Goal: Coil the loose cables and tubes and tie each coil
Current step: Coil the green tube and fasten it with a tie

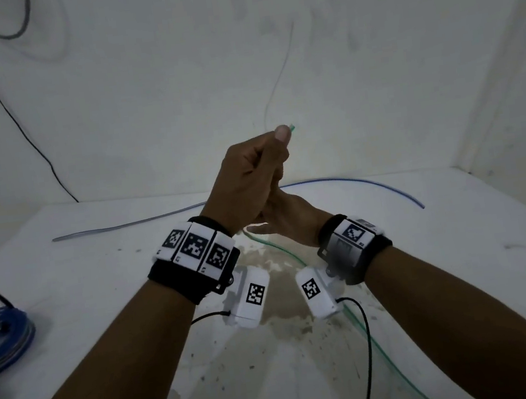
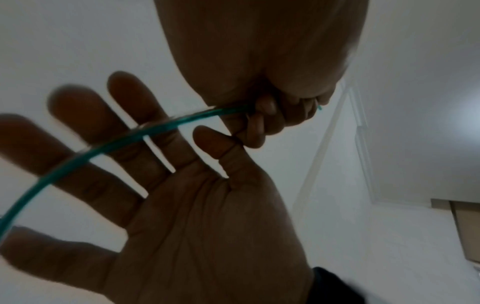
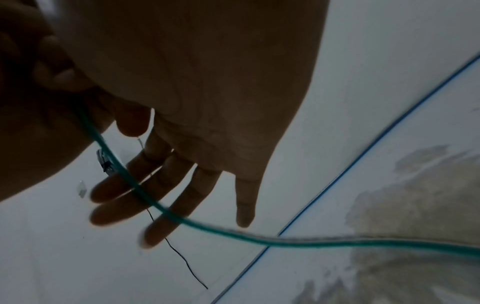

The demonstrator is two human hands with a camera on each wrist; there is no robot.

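Observation:
My left hand (image 1: 261,169) is raised above the table and pinches the end of a thin green tube (image 1: 292,126) between thumb and curled fingers. From there the green tube (image 2: 161,126) arcs down across the spread fingers of my right hand (image 2: 194,205). It then runs over the table toward me (image 1: 369,332). My right hand (image 1: 287,219) sits just below and behind the left, fingers straight and apart, holding nothing. In the right wrist view the green tube (image 3: 233,234) passes in front of my right hand's fingers (image 3: 166,205); whether it touches them is unclear.
A long blue tube (image 1: 370,185) lies curved across the back of the white table (image 1: 99,288). A tied blue coil (image 1: 2,337) with black ties sits at the left edge. A black cable (image 1: 9,115) and a thin clear tube (image 1: 278,73) run over the wall. A brown stain (image 1: 284,297) marks the table.

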